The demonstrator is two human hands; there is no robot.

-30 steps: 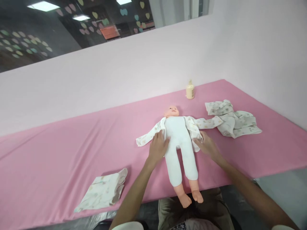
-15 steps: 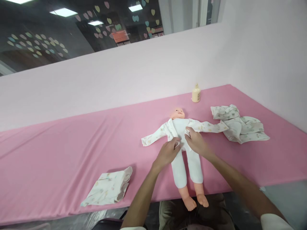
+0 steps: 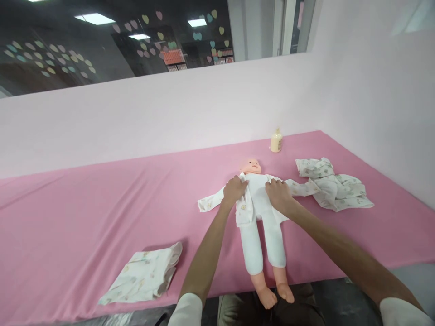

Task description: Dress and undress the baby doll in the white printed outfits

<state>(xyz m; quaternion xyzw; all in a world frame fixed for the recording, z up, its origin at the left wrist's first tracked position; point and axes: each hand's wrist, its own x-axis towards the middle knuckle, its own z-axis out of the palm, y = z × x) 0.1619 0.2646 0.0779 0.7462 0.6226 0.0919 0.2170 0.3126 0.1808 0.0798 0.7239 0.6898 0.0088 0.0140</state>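
Observation:
A baby doll in a white bodysuit lies face up, its feet over the table's front edge. Its arms are in the sleeves of a white printed baby jacket, which hangs open at the front. My left hand is closed on the jacket's front edge, high on the chest at the left. On the other side, my right hand has its fingers curled on the opposite front edge near the shoulder. Both hands hide the cloth under their fingers.
A folded printed cloth lies at the front left of the pink-covered table. Crumpled printed clothing touches the jacket's right sleeve end. A cream pump bottle stands near the white wall.
Both hands have moved up from the doll's belly to its upper chest. The jacket's front panels now lie spread at the sides, showing more bodysuit.

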